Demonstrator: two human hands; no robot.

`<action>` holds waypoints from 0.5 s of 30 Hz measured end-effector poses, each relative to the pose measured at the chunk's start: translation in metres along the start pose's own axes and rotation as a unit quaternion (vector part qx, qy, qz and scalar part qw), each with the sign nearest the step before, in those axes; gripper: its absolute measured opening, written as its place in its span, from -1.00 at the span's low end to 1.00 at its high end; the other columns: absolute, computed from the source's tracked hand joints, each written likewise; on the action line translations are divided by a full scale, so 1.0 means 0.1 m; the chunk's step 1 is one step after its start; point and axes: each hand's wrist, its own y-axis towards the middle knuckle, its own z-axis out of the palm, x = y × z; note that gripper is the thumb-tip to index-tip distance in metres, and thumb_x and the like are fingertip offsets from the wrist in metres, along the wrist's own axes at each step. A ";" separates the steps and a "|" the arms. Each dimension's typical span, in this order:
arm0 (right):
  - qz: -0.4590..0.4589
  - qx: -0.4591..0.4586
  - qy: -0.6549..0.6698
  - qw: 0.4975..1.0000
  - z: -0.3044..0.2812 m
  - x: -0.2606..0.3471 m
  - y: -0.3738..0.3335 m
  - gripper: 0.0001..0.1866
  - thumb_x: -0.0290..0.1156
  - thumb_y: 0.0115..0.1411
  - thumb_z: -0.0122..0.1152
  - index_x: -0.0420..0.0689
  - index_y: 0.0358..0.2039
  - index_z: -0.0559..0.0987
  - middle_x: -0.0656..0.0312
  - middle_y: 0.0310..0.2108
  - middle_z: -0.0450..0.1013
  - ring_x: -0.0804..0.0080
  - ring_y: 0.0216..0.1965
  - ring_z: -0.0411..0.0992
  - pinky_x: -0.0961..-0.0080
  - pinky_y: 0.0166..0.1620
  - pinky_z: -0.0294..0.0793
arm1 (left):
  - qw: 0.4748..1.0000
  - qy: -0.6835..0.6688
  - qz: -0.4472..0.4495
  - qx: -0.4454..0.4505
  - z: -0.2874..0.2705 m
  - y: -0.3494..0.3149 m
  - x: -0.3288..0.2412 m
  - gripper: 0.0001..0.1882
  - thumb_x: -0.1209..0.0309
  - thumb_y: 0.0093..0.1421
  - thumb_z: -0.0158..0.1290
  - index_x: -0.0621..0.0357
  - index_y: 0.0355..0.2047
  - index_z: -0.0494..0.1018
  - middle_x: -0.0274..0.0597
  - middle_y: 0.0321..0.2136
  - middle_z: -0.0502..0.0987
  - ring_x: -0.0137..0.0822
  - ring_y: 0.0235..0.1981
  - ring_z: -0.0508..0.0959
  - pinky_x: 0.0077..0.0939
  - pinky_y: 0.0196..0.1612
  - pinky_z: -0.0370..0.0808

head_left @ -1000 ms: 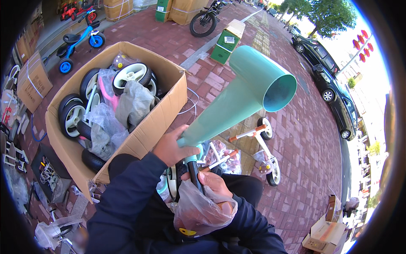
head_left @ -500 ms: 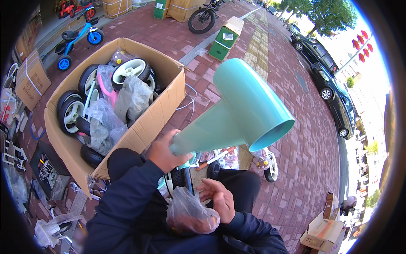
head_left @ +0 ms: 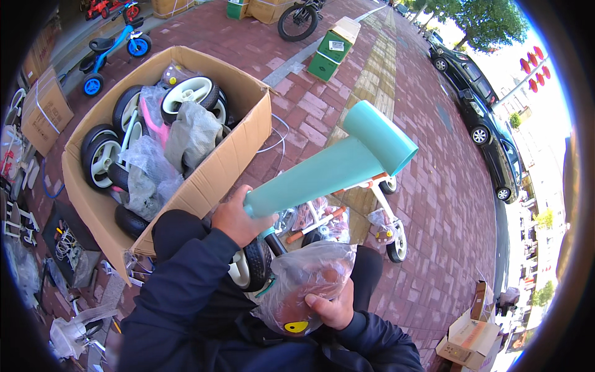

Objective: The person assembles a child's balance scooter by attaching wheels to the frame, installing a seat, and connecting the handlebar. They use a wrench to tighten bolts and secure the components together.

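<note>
My left hand (head_left: 238, 217) is wrapped round the lower end of a light teal tube frame (head_left: 319, 173), a small bike frame by its look. The frame slants up and away, with a wide open cylinder across its far end. Below the hand a black post (head_left: 276, 243) runs from a teal collar to a brown saddle (head_left: 307, 282) in a clear plastic bag, with a yellow round mark. My right hand (head_left: 334, 307) grips the saddle through the bag, thumb on top. A black-tyred wheel (head_left: 254, 265) sits beside the post, near my left knee.
A large open carton (head_left: 211, 186) at the left holds wheels and bagged parts. Beyond my knees lie bagged parts (head_left: 328, 223) and a small white bike (head_left: 384, 204). A tool box (head_left: 74, 248) stands at left, green boxes (head_left: 331, 53) ahead, and an opened carton (head_left: 471, 338) at lower right.
The frame's far end has swung lower and away. My right hand has gone from hovering open beside the bagged saddle to gripping it. The saddle has turned, and its yellow mark shows now.
</note>
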 end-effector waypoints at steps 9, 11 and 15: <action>-0.117 0.088 -0.191 0.971 -0.28 -0.06 0.35 -0.28 -0.12 -0.07 0.49 -0.35 0.02 0.53 0.09 -0.12 0.58 0.32 -0.15 0.57 0.40 0.01 0.52 | 0.999 0.007 -0.047 -0.010 -0.03 0.02 -0.03 -0.13 -0.13 -0.14 0.42 0.10 0.08 0.40 0.06 -0.20 0.64 0.05 -0.13 0.66 -0.14 -0.07 0.56; -0.074 0.046 -0.091 0.992 -0.17 -0.12 0.35 -0.30 -0.15 -0.07 0.48 -0.35 0.02 0.54 0.09 -0.10 0.57 0.29 -0.09 0.55 0.38 0.06 0.48 | 0.997 0.036 -0.056 -0.038 -0.02 0.05 -0.02 -0.09 -0.14 -0.15 0.42 0.14 0.10 0.39 0.09 -0.18 0.63 0.06 -0.11 0.65 -0.14 -0.05 0.56; -0.101 0.046 -0.080 0.991 -0.10 -0.08 0.38 -0.33 -0.21 -0.08 0.47 -0.32 0.03 0.56 0.11 -0.08 0.57 0.31 -0.06 0.53 0.40 0.08 0.46 | 0.999 0.009 -0.044 -0.030 0.03 0.09 0.09 -0.02 -0.13 -0.16 0.44 0.23 0.14 0.36 0.11 -0.16 0.62 0.04 -0.08 0.65 -0.15 0.01 0.54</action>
